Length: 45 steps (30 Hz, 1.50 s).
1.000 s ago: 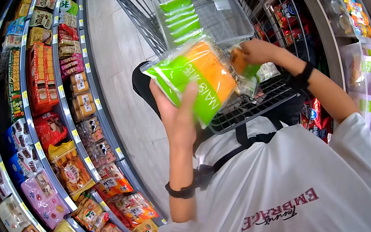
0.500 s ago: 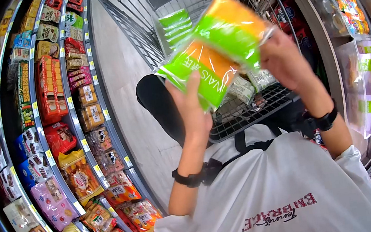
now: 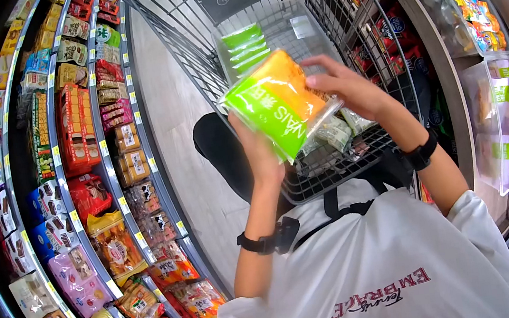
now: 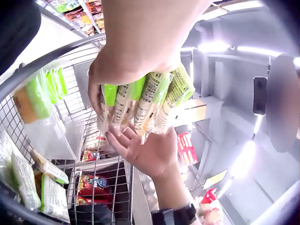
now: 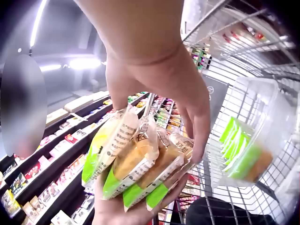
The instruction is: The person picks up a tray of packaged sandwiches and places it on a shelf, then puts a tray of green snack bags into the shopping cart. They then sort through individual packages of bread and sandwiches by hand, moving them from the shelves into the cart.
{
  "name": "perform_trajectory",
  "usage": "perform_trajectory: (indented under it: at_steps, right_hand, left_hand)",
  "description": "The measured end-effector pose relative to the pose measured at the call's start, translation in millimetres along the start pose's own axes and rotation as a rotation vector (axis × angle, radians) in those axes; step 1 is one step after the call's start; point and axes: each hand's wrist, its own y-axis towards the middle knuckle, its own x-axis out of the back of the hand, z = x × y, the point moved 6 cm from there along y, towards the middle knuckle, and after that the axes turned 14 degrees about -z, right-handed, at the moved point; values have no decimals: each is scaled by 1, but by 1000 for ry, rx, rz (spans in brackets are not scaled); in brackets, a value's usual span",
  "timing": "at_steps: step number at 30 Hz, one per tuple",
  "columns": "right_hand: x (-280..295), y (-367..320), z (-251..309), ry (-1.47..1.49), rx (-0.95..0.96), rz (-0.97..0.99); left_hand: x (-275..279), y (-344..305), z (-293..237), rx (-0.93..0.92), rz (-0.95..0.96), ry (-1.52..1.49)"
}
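Observation:
My left hand (image 3: 260, 151) grips a stack of several green-and-orange bread packs (image 3: 279, 100) in clear wrappers, held over the near end of a shopping cart (image 3: 329, 181). Around the stack's right end curls my right hand (image 3: 353, 86), thumb on one side and fingers on the other in the right wrist view. The packs (image 5: 136, 164) stand side by side there, slightly fanned. Beyond them in the cart sits a clear plastic bin (image 3: 279, 20) with a row of green packs (image 3: 245, 43). Another green-and-orange pack (image 5: 255, 161) lies in the bin.
Clear and whitish packets (image 3: 335, 133) lie in the cart's near end. Snack shelves (image 3: 103, 147) run along the left, beyond a strip of pale floor (image 3: 181, 169). At right are a wooden shelf (image 3: 423, 18) and clear bins of packaged goods (image 3: 507, 104).
My right hand has lifted another bread pack out of the cart and brought it left onto the stack in my left hand. The stack has stayed over the cart's near end.

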Motion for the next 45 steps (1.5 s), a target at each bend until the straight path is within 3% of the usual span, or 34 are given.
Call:
perform_trajectory:
  at_steps: [3,4,5,7,8,11,13,17,20,21,23,25,27,29,31,33,35,36,37,39,41,44,45]
  right_hand:
    - [-5,6,-17,116,-113,-52]
    - [-6,7,-19,184,-155,-58]
    - [-5,10,-27,197,-149,-59]
    - [3,19,-43,112,-44,-146]
    - [-3,14,-32,74,118,-176]
    - [8,20,-36,105,172,-286]
    - [18,23,-37,205,100,-289]
    - [41,48,-39,387,48,-227]
    - [57,68,-28,51,188,-362]
    - [62,81,-34,68,190,-373]
    - [63,104,-45,493,-5,-178]
    - [64,112,-48,637,-85,-234]
    - [66,115,-53,700,-151,-444]
    - [61,134,-60,766,-171,-469]
    - [57,161,-64,760,-145,-546]
    - [55,184,-70,811,-127,-571]
    - [53,203,-78,773,-231,-540]
    - [52,214,-78,810,-180,-508]
    - [54,223,-82,807,-174,-510]
    - [58,225,-84,766,-277,-624]
    - [61,247,-93,857,-279,-553]
    - [66,257,-98,944,-329,-629]
    - [63,263,-102,942,-340,-627]
  left_hand:
    - [-1,12,-2,25,-40,139]
    - [0,18,1,143,47,62]
    - [-4,21,0,139,56,73]
    - [-15,25,2,123,106,443]
    - [-39,19,-9,202,193,415]
    - [-55,27,2,169,251,488]
    - [-53,48,11,134,185,539]
    - [-87,90,15,188,380,616]
    - [-111,120,25,286,543,787]
    - [-120,123,30,285,556,802]
    - [-139,132,44,248,583,904]
    - [-145,150,63,212,616,942]
    - [-148,162,73,148,624,991]
    - [-149,179,80,180,648,971]
    - [-157,206,88,-135,832,1133]
    - [-152,237,109,-114,848,1140]
    - [-163,252,117,-408,1007,1165]
    - [-165,257,126,-281,1030,1140]
    - [-169,259,132,-286,1032,1135]
    - [-169,265,154,-359,1076,1302]
    - [-179,273,158,-427,1105,1239]
    - [-175,276,158,-658,980,1602]
    - [-172,272,156,-648,977,1606]
